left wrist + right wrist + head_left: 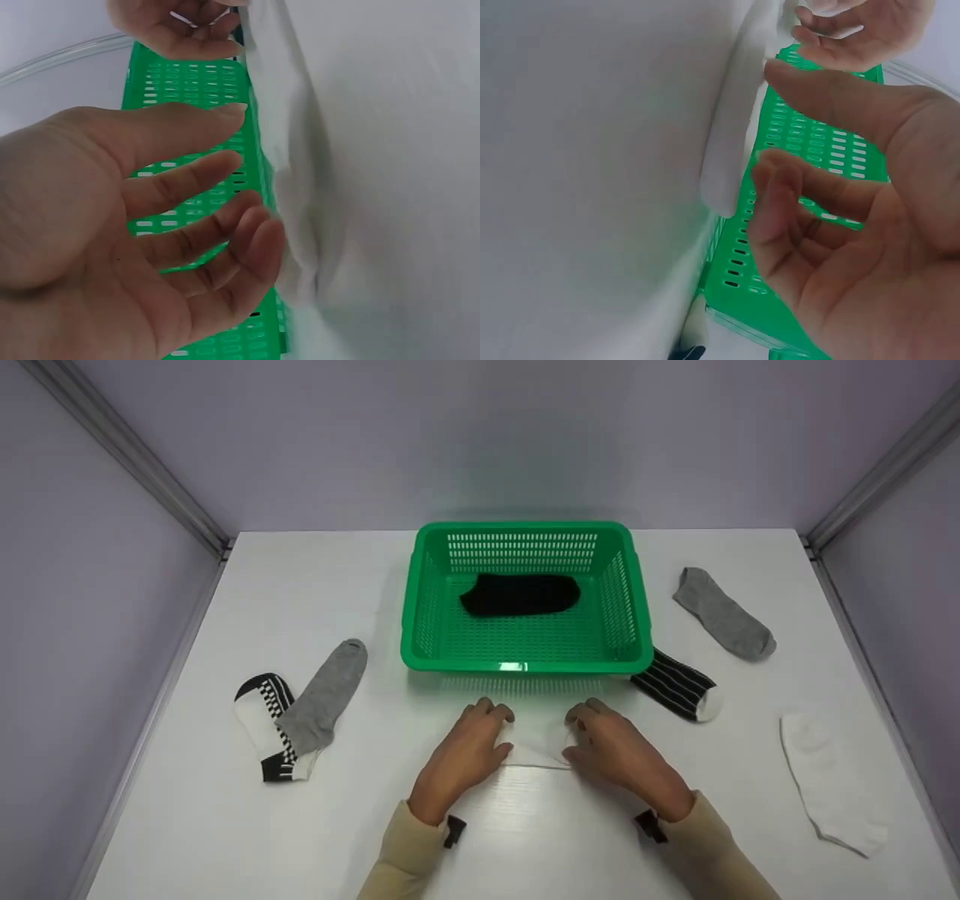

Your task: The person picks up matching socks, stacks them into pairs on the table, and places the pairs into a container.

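A white sock [534,748] lies flat on the table in front of the green basket [465,666], between my two hands. My left hand [465,754] is at its left end. In the left wrist view the thumb and fingers stand apart, with fingertips touching or very near the white sock [296,225]. My right hand [621,750] is at the other end. The right wrist view shows its thumb tip at the edge of the white sock [731,150], the fingers loosely bent and a gap between them and the thumb. A black sock [521,595] lies inside the basket.
To the left, a grey sock [326,697] overlaps a black-and-white checkered sock [259,724]. A black striped sock [675,686] lies partly hidden by the basket's right front corner. Further right are another grey sock [724,615] and another white sock [832,784]. Walls enclose the table's back and sides.
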Demonstrator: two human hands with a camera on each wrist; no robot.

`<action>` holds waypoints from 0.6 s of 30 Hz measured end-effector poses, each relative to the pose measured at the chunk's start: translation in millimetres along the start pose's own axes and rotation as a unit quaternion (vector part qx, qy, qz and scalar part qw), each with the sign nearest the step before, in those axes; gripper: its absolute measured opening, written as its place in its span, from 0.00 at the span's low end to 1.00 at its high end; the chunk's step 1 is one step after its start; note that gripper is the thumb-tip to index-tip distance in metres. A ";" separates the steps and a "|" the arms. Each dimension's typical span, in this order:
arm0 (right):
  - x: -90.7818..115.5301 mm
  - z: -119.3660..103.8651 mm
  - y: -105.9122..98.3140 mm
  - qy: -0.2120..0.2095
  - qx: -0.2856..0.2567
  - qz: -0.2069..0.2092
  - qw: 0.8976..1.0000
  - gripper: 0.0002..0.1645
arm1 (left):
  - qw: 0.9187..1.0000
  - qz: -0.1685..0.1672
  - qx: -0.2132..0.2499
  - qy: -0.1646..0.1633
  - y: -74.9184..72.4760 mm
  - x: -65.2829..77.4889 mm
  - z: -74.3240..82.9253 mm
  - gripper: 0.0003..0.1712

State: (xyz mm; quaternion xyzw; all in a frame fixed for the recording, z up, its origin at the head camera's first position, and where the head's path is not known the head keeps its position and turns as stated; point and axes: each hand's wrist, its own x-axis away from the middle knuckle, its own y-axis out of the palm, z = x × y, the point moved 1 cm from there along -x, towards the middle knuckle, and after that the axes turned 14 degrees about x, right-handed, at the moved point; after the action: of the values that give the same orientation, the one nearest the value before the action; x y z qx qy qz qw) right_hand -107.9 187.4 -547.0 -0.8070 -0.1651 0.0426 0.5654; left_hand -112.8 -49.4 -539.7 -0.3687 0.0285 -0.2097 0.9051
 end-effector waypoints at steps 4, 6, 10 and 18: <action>1.0 0.8 0.6 -0.022 0.014 -0.006 1.000 0.24 | 1.000 0.015 -0.011 -0.006 2.6 1.7 -4.5 0.22; 1.1 1.8 0.1 -0.024 0.019 -0.010 0.999 0.26 | 1.000 0.019 -0.010 -0.010 3.4 2.2 -5.8 0.23; 0.7 4.9 -0.7 -0.029 0.025 -0.005 0.999 0.28 | 1.000 0.016 -0.002 -0.017 3.8 2.6 -6.1 0.25; 1.0 6.5 0.5 -0.044 0.045 -0.004 0.998 0.27 | 0.999 0.005 -0.030 -0.010 5.7 4.2 -4.7 0.25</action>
State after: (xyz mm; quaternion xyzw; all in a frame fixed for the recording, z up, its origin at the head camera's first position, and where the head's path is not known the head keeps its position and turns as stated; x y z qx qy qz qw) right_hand -108.5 193.3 -549.6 -0.7774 -0.1910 0.0826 0.5935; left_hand -108.0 -50.5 -546.5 -0.3974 0.0274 -0.2009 0.8950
